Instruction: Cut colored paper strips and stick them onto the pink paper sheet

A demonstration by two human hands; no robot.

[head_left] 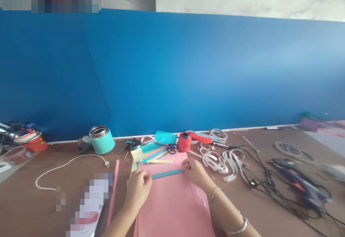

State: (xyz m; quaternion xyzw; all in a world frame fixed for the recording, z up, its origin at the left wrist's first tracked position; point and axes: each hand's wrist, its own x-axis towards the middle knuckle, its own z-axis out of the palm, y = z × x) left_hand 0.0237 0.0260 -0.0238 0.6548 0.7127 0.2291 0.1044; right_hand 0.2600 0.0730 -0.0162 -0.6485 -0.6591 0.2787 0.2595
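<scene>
While left grip (138,187) and right grip (196,173) pinch blue strip (167,174) | scissors (166,145) beyond | white curls (219,166) rightward

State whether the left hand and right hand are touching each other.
Apart: the head view shows the left hand and right hand at opposite ends of the blue strip, pink sheet visible between.

The brown table (24,197) spanned the lower part of the frame, with pink paper (172,208) lying flat on it at the bottom centre and a white cable (64,163) curving across the left. A turquoise container (104,143) stood left of centre toward the back edge, and a red container (184,143) just right of the middle. Curled white strips (215,164) lay right of centre, and a dark tool with orange marks (299,185) rested at the lower right.
</scene>
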